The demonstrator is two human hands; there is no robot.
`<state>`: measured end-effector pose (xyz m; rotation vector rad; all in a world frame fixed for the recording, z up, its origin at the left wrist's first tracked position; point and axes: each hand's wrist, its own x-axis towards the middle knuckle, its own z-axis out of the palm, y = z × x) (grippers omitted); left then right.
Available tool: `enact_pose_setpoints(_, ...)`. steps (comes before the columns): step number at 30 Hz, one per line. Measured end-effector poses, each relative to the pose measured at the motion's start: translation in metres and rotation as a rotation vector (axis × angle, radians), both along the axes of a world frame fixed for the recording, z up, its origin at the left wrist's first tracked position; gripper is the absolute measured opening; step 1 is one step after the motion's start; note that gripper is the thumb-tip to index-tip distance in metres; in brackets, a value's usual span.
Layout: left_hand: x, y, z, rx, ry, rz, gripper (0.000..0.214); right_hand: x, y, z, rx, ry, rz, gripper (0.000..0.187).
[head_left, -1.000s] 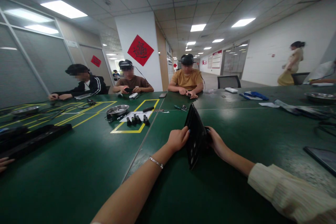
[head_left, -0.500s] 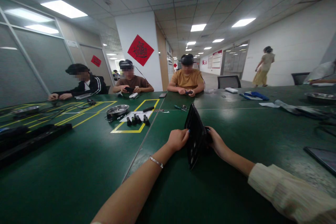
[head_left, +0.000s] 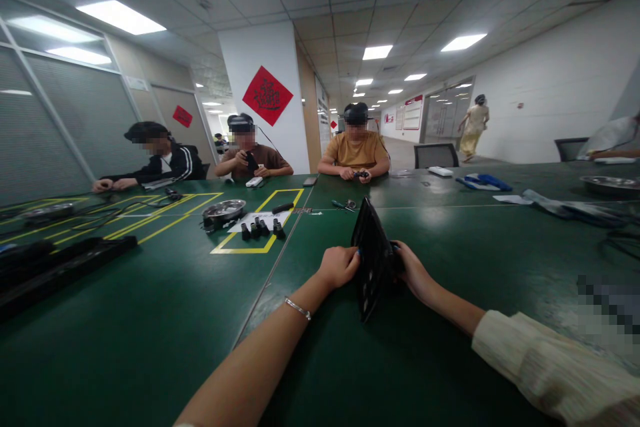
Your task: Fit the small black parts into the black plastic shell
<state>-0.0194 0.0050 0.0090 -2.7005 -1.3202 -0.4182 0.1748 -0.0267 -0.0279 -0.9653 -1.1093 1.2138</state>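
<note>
A flat black panel-like piece (head_left: pixel 371 267) stands on edge above the green table, seen nearly side-on; I cannot make out its exact kind. On its left face my left hand (head_left: pixel 341 265) is closed, thumb pressed against the surface and a silver bracelet on the wrist. From the other side my right hand (head_left: pixel 414 270) grips it, fingers curled behind a dark part at its back. Most of the right fingers are hidden by the panel.
Several short black cylinders (head_left: pixel 261 227) stand near a metal bowl (head_left: pixel 225 209) inside yellow tape. Pliers (head_left: pixel 344 204) lie beyond the panel. A long black tray (head_left: pixel 65 273) is at left, a blue item (head_left: pixel 483 183) at far right. People sit across the green table (head_left: pixel 165 333).
My hands and the black panel stay almost still. Across the table, a person in brown has raised a dark object. The walking person in the background has moved left and farther off.
</note>
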Motion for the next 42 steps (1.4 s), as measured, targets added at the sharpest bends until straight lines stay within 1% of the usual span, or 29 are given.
enact_pose_setpoints(6, 0.0003, -0.0012, 0.0010, -0.016, -0.009, 0.005, 0.041, 0.0003, -0.0003, -0.0004, 0.014, 0.005, 0.007, 0.034)
enact_pose_setpoints(10, -0.0003, -0.0020, 0.0021, -0.001, -0.017, -0.001, 0.042, 0.0007, -0.0010, 0.0007, 0.009, 0.000, 0.011, 0.035)
enact_pose_setpoints(14, -0.0005, -0.0015, 0.0015, 0.008, -0.028, -0.014, 0.046, -0.0003, -0.0016, 0.0018, 0.004, -0.004, 0.016, 0.034)
enact_pose_setpoints(18, 0.0005, -0.0008, 0.0016, -0.033, -0.029, 0.038, 0.054, -0.0021, -0.0020, 0.0028, 0.020, 0.003, 0.004, 0.034)
enact_pose_setpoints(22, 0.0015, -0.0006, 0.0018, -0.056, -0.022, 0.061, 0.059, -0.0021, -0.0026, 0.0039, -0.001, -0.003, 0.002, 0.034)
enact_pose_setpoints(24, 0.0018, -0.0009, 0.0018, -0.051, -0.024, 0.059, 0.057, -0.0016, -0.0023, 0.0036, -0.004, -0.004, -0.005, 0.034)
enact_pose_setpoints(29, 0.0021, -0.0013, 0.0015, -0.002, -0.036, 0.070, 0.043, -0.0009, -0.0006, 0.0006, 0.017, 0.009, 0.007, 0.033)
enact_pose_setpoints(33, 0.0017, -0.0006, 0.0006, 0.036, -0.016, 0.024, 0.042, -0.0015, -0.0030, 0.0031, 0.008, 0.005, 0.004, 0.032)
enact_pose_setpoints(37, 0.0008, -0.0010, 0.0005, 0.041, -0.027, 0.012, 0.044, -0.0017, -0.0059, 0.0066, -0.002, -0.006, -0.004, 0.032)
enact_pose_setpoints(42, -0.0005, -0.0026, 0.0013, 0.042, 0.012, -0.012, 0.035, 0.0003, -0.0020, 0.0011, 0.003, 0.008, 0.018, 0.034)
